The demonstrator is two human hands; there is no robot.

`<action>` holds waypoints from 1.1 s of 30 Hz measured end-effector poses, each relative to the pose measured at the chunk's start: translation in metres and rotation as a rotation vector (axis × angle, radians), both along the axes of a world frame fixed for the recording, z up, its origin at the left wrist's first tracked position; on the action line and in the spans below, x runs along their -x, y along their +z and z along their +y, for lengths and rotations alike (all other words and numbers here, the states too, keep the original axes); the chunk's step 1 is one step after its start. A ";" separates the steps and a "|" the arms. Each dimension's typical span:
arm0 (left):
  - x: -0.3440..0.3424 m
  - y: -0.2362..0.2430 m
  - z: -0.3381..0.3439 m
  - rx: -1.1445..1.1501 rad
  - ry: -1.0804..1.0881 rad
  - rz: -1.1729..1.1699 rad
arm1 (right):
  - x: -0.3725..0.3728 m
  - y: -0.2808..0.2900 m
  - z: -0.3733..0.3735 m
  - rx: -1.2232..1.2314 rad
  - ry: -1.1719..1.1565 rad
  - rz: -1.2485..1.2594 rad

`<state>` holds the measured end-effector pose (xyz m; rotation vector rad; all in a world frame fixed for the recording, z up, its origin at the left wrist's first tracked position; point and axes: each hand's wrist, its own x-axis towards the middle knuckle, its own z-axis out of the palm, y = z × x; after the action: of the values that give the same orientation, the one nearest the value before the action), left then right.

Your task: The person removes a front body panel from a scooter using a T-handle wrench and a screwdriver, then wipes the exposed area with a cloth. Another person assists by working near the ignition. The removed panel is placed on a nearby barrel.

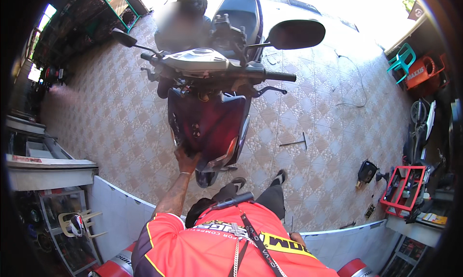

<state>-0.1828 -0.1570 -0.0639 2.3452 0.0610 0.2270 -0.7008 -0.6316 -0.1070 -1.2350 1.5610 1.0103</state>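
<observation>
A dark red scooter front panel faces me below the handlebar. My left hand reaches forward and grips the lower left edge of this panel, its fingertips partly hidden against it. The scooter's front wheel shows just under the panel. Above, the handlebar cover sits apart from the panel's upper edge, with dark wiring visible between them. My right hand is low by my right side, mostly hidden by my red shirt; its fingers do not show.
Behind the scooter's left side, a person is close to the handlebar. A T-shaped tool lies on the tiled floor to the right. Farther right are a red metal frame, a black part and a green chair. A cable curls nearby.
</observation>
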 end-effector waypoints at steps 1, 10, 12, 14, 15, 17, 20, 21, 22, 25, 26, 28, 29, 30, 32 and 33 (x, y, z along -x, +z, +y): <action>-0.001 -0.001 -0.003 0.080 0.030 0.022 | -0.008 -0.001 -0.018 -0.046 0.205 -0.002; 0.005 0.013 -0.058 -0.061 0.311 0.058 | -0.163 -0.110 -0.292 0.211 0.289 -0.311; 0.006 0.027 -0.081 -0.100 0.330 0.064 | -0.229 -0.112 -0.356 0.184 0.162 -0.353; -0.001 0.034 -0.110 -0.100 0.301 0.073 | -0.296 -0.097 -0.414 0.249 0.208 -0.408; -0.004 0.037 -0.124 -0.194 0.304 0.061 | -0.328 -0.087 -0.436 0.304 0.254 -0.423; -0.005 0.039 -0.150 -0.382 0.349 0.119 | -0.390 -0.062 -0.477 0.377 0.460 -0.469; -0.011 0.037 -0.176 -0.380 0.473 0.101 | -0.469 -0.031 -0.507 0.484 0.560 -0.517; -0.012 0.036 -0.182 -0.369 0.496 0.081 | -0.491 -0.023 -0.511 0.466 0.549 -0.551; -0.015 0.034 -0.187 -0.390 0.522 0.100 | -0.511 -0.018 -0.511 0.460 0.533 -0.553; -0.017 0.029 -0.194 -0.426 0.552 0.069 | -0.554 -0.018 -0.490 0.429 0.541 -0.562; -0.017 0.027 -0.194 -0.421 0.548 0.034 | -0.561 -0.021 -0.480 0.404 0.550 -0.558; -0.014 0.021 -0.192 -0.405 0.554 -0.033 | -0.581 -0.028 -0.457 0.362 0.721 -0.496; -0.015 0.016 -0.190 -0.376 0.545 -0.049 | -0.590 -0.029 -0.444 0.322 0.733 -0.499; -0.010 0.012 -0.188 -0.349 0.540 -0.056 | -0.602 -0.028 -0.431 0.300 0.769 -0.542; -0.006 0.006 -0.184 -0.319 0.537 -0.055 | -0.631 -0.016 -0.404 0.350 0.923 -0.664; -0.005 0.005 -0.182 -0.276 0.523 0.030 | -0.646 -0.006 -0.391 0.467 1.102 -0.779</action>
<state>-0.1775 -0.3391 -0.0589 2.5661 0.7020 0.4801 -0.0546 -1.0223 -0.1126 -2.5460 0.4201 0.5923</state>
